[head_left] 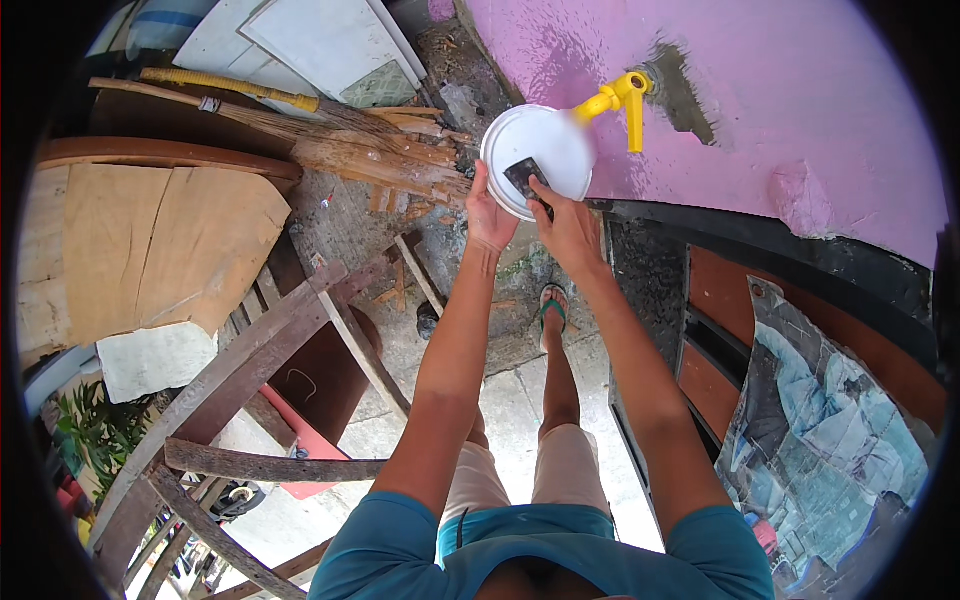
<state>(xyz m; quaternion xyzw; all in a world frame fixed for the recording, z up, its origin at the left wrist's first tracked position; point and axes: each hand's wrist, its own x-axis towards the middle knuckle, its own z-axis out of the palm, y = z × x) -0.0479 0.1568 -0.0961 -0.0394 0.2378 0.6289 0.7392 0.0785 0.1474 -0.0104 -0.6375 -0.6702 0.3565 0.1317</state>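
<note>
My left hand (490, 215) grips the near left edge of a round white lid (545, 135) with a raised rim, its thumb along the side. The lid is held up under the spout of a yellow tap (630, 95) on the pink wall. The area just below the spout is blurred, so I cannot tell whether water runs. My right hand (572, 232) is closed on a dark rectangular pad (524, 178), perhaps a sponge, which lies against the lid's face.
Around the tap the pink wall (800, 100) has a grey cement patch and wet splashes. At left lie a broom (240, 105), splintered wood and a wooden frame (240, 365) with slats. A dark ledge (780, 240) and a patterned sheet (810, 430) are at right. Concrete floor (500, 400) lies below.
</note>
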